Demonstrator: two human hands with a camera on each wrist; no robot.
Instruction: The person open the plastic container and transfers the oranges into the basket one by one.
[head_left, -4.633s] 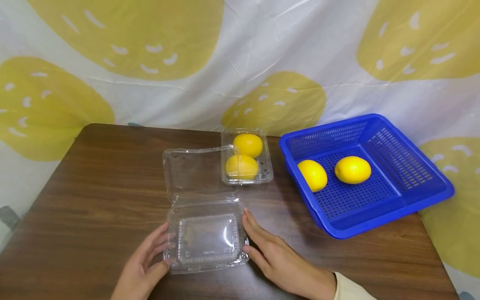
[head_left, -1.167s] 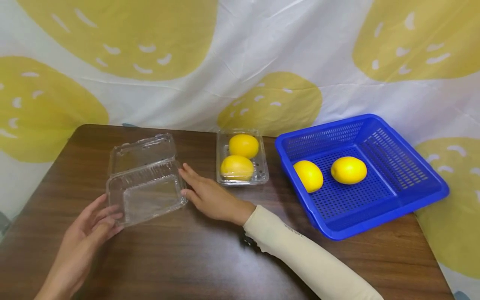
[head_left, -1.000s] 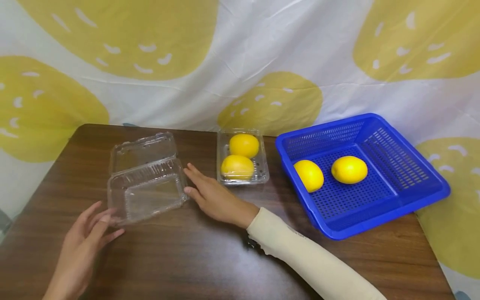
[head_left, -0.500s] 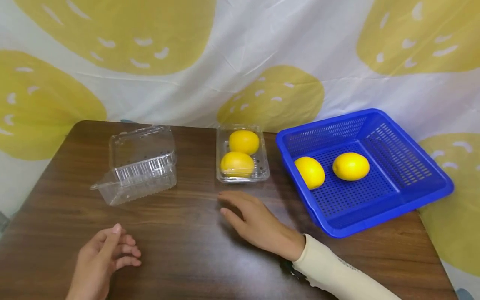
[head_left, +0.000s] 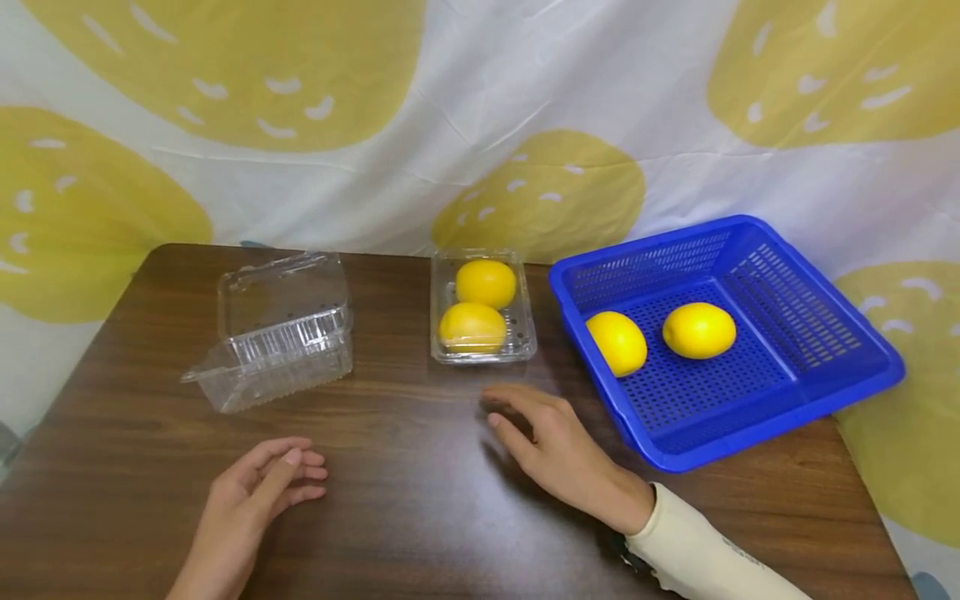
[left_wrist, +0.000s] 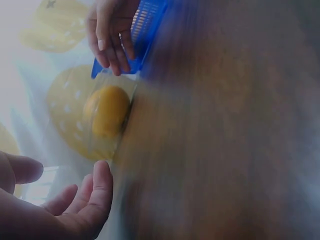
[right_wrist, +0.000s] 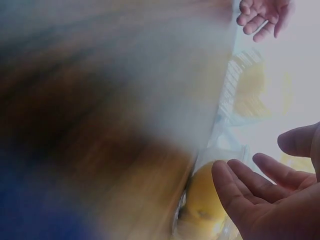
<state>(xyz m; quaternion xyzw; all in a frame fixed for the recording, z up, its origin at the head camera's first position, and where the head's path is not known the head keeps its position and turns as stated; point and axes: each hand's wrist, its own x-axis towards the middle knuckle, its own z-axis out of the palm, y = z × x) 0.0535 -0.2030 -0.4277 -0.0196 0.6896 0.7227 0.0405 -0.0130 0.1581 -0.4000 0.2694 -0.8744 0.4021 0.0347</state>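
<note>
My left hand hovers over the near left part of the table, fingers loosely bent and holding nothing. To the right, my right hand is also bare of any object, its fingers relaxed, between the blue basket and the table's middle. A clear plastic clamshell box stands at the back left with its lid raised and nothing inside. Behind my right hand, a second clear plastic box contains two lemons, the nearer lemon and the farther lemon. Both wrist views show the fingers apart from everything.
A blue perforated basket stands on the right, holding a lemon against its left wall and another lemon near its middle. The brown wooden table backs onto a white curtain with yellow shapes.
The open clamshell went from the table's front middle to the back left, carried between both hands. Both hands then let go and drew back toward the front, the right one moving rightward.
</note>
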